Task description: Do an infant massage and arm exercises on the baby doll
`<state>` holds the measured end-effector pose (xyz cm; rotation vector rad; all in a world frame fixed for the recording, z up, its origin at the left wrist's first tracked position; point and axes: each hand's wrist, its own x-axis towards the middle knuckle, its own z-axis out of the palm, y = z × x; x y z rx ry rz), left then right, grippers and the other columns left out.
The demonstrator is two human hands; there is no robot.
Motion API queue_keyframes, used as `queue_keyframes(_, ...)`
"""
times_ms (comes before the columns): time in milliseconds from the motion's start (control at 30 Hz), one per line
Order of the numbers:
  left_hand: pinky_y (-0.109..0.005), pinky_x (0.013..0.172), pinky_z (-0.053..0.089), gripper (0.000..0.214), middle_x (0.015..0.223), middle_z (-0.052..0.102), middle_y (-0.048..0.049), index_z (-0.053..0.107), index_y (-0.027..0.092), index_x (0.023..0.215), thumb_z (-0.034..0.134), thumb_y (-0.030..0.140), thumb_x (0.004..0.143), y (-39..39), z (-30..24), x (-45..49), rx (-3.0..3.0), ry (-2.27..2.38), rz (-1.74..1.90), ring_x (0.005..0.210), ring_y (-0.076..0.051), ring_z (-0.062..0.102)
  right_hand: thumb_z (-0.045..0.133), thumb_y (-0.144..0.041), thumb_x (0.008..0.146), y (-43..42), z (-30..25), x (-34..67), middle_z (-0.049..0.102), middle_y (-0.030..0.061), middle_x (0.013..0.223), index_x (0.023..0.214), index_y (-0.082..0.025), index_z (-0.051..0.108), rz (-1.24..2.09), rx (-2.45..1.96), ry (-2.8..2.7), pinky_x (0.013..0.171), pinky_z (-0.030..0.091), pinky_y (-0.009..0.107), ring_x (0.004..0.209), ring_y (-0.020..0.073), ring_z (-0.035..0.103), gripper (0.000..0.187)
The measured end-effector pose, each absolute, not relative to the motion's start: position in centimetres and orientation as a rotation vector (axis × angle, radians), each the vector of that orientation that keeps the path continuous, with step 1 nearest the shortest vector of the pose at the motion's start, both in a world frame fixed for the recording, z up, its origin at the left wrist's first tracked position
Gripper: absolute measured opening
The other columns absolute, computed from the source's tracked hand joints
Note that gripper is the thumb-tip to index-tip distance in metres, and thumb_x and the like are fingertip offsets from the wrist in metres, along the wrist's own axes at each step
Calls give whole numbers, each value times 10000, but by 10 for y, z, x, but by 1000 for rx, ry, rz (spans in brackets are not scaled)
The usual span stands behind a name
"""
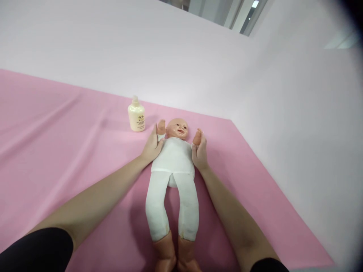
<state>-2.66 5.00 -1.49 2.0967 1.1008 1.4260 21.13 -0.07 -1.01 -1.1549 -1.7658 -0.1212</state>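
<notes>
A baby doll [173, 156] with a cloth-like white body and limbs lies on its back, head away from me and feet toward me. My left hand [153, 146] is closed around the doll's arm on the left, thumb on the near side. On the other side, my right hand [200, 152] grips the doll's other arm just below its small hand. Both doll hands point upward beside the head. Parts of my fingers are hidden behind the doll's arms.
Under the doll spreads a pink sheet [93, 166] with several creases. A cream-coloured bottle [137, 118] with a pale top stands upright to the left of the doll's head. White walls [119, 49] rise behind and to the right of the pink surface.
</notes>
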Motion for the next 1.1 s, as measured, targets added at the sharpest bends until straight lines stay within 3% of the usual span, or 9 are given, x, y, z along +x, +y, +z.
queue_keyframes(100,-501,1185,126,715,1578,101,-173,11,148,1508,392,329,931,59,-24,-28,2071,1121,1375,1465,-274,95,256,-316,976,5,-12,216,183,97,1561,1502,-240,17,-71,-1263,-1752,1153,247,561,1449,245,186,583)
queue_keyframes(233,-509,1185,116,677,1593,64,-125,88,177,1513,393,308,922,64,-29,-30,1994,1191,1283,1471,-276,34,256,-303,966,10,-17,222,233,79,1549,1500,-237,131,13,-1388,-1725,1161,237,556,1446,238,194,552)
queue_keyframes(367,-534,1138,243,662,1535,283,-126,217,206,1493,447,290,877,60,-21,-31,1978,1296,1158,1422,-320,248,292,-262,945,9,-14,222,319,43,1523,1484,-249,221,128,-1373,-1732,1176,250,488,1418,199,277,544)
queue_keyframes(467,-518,1017,409,607,1304,556,-108,348,242,1430,489,304,843,56,-15,-33,1973,1325,1139,1212,-320,524,356,-253,913,7,-11,221,366,41,1502,1478,-243,241,241,-1366,-1695,1163,279,478,1397,201,326,577)
queue_keyframes(533,-511,936,463,527,1148,633,-107,452,215,1342,501,328,829,56,-14,-34,1944,1376,1117,1076,-322,597,395,-264,893,7,-11,222,403,45,1480,1462,-238,282,309,-1379,-1651,1158,285,488,1380,212,358,581)
queue_keyframes(667,-516,933,457,533,1180,617,-134,474,181,1296,541,388,809,58,-16,-33,1847,1414,1112,1077,-335,593,461,-286,868,8,-14,223,416,59,1467,1429,-239,324,352,-1351,-1575,1155,288,481,1371,221,374,580)
queue_keyframes(833,-450,1024,417,738,1367,476,-160,318,166,1394,629,401,768,50,-10,-30,1795,1223,1402,1234,-291,497,598,-363,810,5,-16,220,376,156,1455,1468,-224,130,208,-1272,-1451,1030,440,488,1301,266,453,819)
queue_keyframes(1033,-402,972,464,626,1053,636,-64,476,190,1230,708,416,694,37,-3,-31,2072,864,1380,1029,-231,609,648,-409,781,-3,-17,211,494,139,1317,1452,-233,164,76,-1139,-1572,1022,461,453,1199,255,537,846)
queue_keyframes(1100,-410,971,465,605,1051,636,-64,474,188,1233,689,419,718,37,-4,-30,2096,877,1348,1008,-231,616,609,-426,812,-4,-17,210,519,140,1285,1466,-226,129,108,-1134,-1654,1003,478,443,1151,247,569,835)
